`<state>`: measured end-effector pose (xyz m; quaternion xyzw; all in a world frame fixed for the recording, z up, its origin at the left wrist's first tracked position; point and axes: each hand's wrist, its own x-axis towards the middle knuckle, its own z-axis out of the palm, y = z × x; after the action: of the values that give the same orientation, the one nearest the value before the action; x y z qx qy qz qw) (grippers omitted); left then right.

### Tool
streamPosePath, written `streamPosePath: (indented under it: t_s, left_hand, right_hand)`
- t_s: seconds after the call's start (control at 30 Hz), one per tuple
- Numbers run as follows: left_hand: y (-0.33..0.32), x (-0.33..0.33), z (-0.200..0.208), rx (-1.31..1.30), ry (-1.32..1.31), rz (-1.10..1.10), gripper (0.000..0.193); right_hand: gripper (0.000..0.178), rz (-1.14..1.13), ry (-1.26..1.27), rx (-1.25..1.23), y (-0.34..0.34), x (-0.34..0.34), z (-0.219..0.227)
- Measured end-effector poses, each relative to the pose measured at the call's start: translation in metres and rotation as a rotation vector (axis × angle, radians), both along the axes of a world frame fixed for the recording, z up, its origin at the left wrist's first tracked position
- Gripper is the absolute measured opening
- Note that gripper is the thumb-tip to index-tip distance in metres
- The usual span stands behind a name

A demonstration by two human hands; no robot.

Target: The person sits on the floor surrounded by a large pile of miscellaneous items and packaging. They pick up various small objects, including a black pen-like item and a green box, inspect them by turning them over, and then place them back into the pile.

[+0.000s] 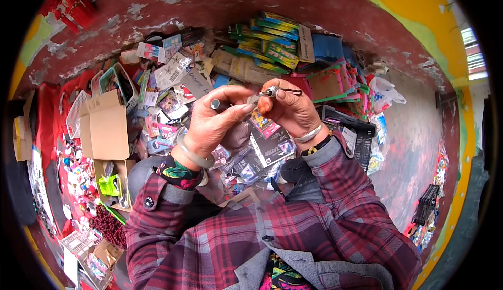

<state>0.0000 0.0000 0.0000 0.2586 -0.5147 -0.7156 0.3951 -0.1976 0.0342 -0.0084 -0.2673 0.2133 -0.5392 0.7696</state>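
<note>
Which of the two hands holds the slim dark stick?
The right hand: the stick points rightward across its fingers. The left hand instead holds a round-ended object.

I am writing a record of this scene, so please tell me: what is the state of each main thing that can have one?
Left hand: fingers bent; grip unclear
Right hand: closed, pinching
Small metallic piece: held in right hand
Cardboard box: open, flap raised
Lime-green item: inside the cardboard box
White plastic bag: crumpled
</note>
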Motion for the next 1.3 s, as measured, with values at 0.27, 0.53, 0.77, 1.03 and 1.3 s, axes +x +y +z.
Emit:
streamPosePath:
  t_s: [0.27, 0.53, 0.77, 1.03, 1.3]
  left_hand:
    - [0.001, -0.008, 0.004, -0.245, 0.008, 0.104, 0.018]
    - [0.000, -0.008, 0.001, -0.271, -0.021, 0.196, 0.016]
    - [-0.003, -0.005, -0.005, -0.265, -0.083, 0.241, 0.016]
    - [0.000, -0.006, -0.002, 0.025, -0.012, 0.246, 0.015]
    - [-0.005, -0.003, 0.001, 0.349, 0.159, 0.037, 0.020]
  right_hand:
    - [0.027, 0.050, -0.023, 0.058, 0.000, 0.014, -0.014]
    - [0.028, 0.058, 0.071, 0.113, 0.003, 0.016, -0.011]
    - [0.029, -0.051, 0.210, 0.151, 0.004, 0.021, -0.005]
    - [0.026, -0.136, 0.352, 0.076, 0.004, 0.022, 0.001]
    - [0.024, -0.137, 0.333, 0.054, 0.003, 0.016, 0.000]
